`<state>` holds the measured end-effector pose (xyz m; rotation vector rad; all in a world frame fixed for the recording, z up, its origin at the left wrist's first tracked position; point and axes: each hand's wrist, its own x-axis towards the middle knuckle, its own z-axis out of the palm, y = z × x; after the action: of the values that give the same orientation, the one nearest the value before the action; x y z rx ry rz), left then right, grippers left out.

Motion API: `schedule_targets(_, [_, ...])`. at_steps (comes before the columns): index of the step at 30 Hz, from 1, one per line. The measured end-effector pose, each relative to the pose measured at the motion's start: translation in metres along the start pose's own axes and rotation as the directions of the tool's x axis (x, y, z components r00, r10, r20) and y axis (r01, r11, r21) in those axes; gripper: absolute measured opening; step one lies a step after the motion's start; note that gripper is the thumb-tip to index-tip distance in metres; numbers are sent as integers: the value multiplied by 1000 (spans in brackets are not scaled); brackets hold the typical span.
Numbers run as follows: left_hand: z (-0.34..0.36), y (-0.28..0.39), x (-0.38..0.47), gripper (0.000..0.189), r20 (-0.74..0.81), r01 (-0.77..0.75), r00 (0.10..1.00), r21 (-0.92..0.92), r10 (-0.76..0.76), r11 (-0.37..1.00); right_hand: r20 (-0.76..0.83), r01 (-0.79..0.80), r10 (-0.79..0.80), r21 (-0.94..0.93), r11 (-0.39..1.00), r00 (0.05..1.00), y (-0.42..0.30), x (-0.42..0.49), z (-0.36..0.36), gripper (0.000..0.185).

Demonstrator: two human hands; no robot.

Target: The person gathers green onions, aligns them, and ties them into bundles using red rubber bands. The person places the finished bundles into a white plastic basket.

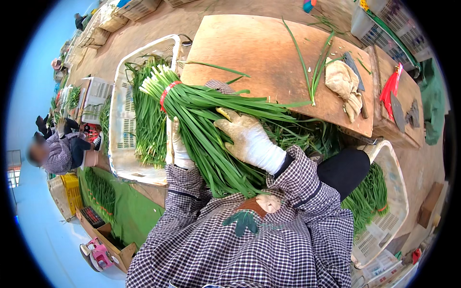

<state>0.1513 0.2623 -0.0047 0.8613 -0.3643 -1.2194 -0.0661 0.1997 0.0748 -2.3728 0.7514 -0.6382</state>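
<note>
A large bunch of green garlic chives (212, 144) lies slantwise before my chest, its pale cut ends towards the upper left. A red band (168, 94) is wrapped round it near those ends. My left hand (181, 145), in a whitish glove, holds the bunch from its left side, with part of the fingers hidden by the leaves. My right hand (245, 138), in a soiled glove, presses on the leaves from above, fingers somewhat spread. Just left of the bunch stands a white plastic crate (122, 102) with loose chives (146, 118) in it.
A wooden board (237, 46) bears stray leaves, a crumpled cloth (340, 81) and a knife (353, 72). Another crate (396, 205) at my right holds banded chives (371, 194). Further left sits a co-worker (65, 153). Banded bunches (99, 190) lie on green sheeting (135, 212).
</note>
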Motion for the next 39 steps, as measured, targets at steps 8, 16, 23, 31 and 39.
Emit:
schedule_targets(8, [27,1,0,44,6,-140,990,112,140,984,-276,78,-40,129,989,960,8,-1,15,32])
schedule_targets(16, [44,7,-14,48,47,40,998,-57,-38,998,-326,21,134,430,902,936,10,0,30,26])
schedule_targets(23, [59,8,-20,47,-32,31,999,-45,-33,999,-215,12,292,823,569,932,11,-2,45,28])
schedule_targets(31, [74,16,-27,46,5,24,1000,9,-24,1000,-246,-3,379,836,548,892,12,-1,51,20])
schedule_targets(39, [83,12,-21,42,-21,-26,999,34,27,999,-47,-211,437,825,524,898,13,8,30,18])
